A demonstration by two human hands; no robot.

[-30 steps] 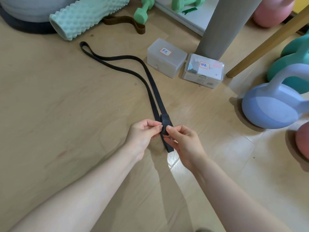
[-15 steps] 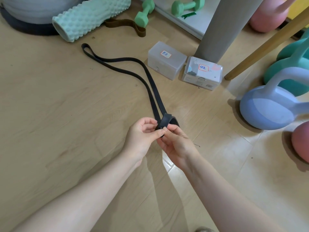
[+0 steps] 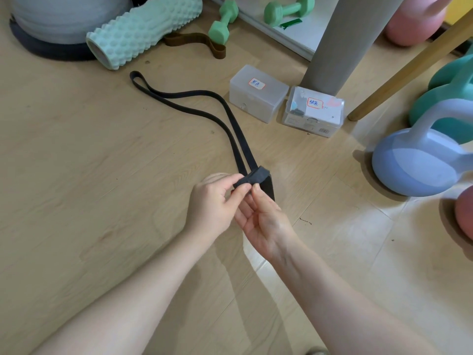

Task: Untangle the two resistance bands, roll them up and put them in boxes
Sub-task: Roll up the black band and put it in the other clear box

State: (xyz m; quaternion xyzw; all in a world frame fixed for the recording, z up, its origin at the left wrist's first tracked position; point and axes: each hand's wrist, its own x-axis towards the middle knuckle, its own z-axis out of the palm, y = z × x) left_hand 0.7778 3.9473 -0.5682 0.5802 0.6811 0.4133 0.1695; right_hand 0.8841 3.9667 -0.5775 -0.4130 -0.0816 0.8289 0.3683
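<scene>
- Rolling of the black resistance band (image 3: 231, 129) is judged to be the step in hand: its near end is folded over into a first small coil just above the floor, while the rest is left trailing away across the wooden floor (image 3: 76, 175) to a narrow loop near the foam roller (image 3: 143, 29).
- The fold is pinched between thumb and fingers of the left hand (image 3: 215, 201), probably so that the coil is kept from springing open.
- The right hand (image 3: 263, 219) is turned palm up under the coil, its fingertips (image 3: 256, 187) pressed to the fold from below; the band is thus pinched from both sides, likely so that the next turn can be fed in evenly.
- The long tail is laid flat and untwisted, which should let it be drawn in without snagging.
- A brown band (image 3: 197, 41) is seen lying apart by a green dumbbell (image 3: 222, 21), touching nothing black, so untangling appears to be done.
- Two translucent lidded boxes (image 3: 258, 93) are set side by side just beyond the tail, within reach; both lids appear closed, so one must be opened before the roll is stowed.
- Slipping of the springy coil is judged the main risk.
</scene>
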